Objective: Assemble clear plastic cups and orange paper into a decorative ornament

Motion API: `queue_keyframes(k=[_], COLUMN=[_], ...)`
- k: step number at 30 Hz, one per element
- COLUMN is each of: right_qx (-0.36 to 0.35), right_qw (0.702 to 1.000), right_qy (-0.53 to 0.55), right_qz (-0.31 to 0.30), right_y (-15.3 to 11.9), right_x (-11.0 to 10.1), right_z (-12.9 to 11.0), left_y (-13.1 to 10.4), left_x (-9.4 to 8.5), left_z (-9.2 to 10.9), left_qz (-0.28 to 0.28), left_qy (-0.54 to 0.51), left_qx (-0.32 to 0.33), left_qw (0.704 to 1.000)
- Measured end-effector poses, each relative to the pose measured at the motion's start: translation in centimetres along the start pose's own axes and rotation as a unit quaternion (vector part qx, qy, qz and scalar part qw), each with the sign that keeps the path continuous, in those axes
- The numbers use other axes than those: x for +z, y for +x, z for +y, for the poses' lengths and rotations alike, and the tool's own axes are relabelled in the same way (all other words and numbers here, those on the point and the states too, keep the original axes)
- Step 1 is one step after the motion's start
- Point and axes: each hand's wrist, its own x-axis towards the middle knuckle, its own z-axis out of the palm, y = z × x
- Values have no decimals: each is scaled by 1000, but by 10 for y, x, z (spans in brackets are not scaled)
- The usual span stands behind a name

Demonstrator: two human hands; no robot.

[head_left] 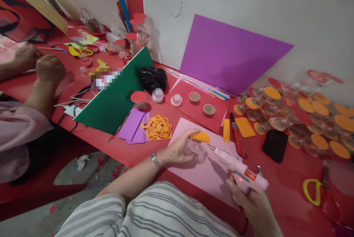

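Note:
My left hand (178, 147) is closed round a small clear plastic cup (197, 147) with an orange paper disc (200, 136) at its upper end. In my right hand (253, 202) is a pink hot glue gun (235, 165), its small light glowing red. The metal nozzle points at the cup and disc, close to them; whether it touches I cannot tell. Both hands are over a pale pink sheet (190, 172) on the red table. Just beyond lie cut orange paper scraps (157, 127) and purple paper pieces (132, 126).
A red sheet (203, 117) holds sand-filled cups (208, 109). Several disc-capped cups (301, 113) crowd the right, near a black phone (274, 145), a red cutter (238, 137) and scissors (313, 192). A green board (118, 93) stands left; beyond it rest another person's hands (50, 68).

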Motion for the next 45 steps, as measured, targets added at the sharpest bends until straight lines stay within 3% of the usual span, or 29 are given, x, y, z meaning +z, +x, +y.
queue_keyframes(k=[19, 24, 31, 36, 41, 45], right_qx=[-17, -8, -62, -24, 4, -17], right_qw=[1000, 1000, 998, 999, 1000, 999], right_qy=[8, -1, -8, -23, -18, -33], right_qz=[-11, -10, -24, -4, -19, -28], right_y=[-6, -8, -8, -17, -16, -8], right_x=[-1, -2, -2, 2, 10, 16], right_z=[3, 5, 14, 15, 7, -7], left_y=[0, -1, 0, 0, 1, 1], left_x=[1, 1, 3, 2, 4, 7], left_z=[-2, 0, -2, -2, 0, 1], left_qz=[3, 8, 6, 17, 6, -13], left_qy=[8, 0, 12, 13, 11, -10], left_qx=[-24, -4, -21, 8, 22, 12], left_qw=[1000, 1000, 1000, 1000, 1000, 1000])
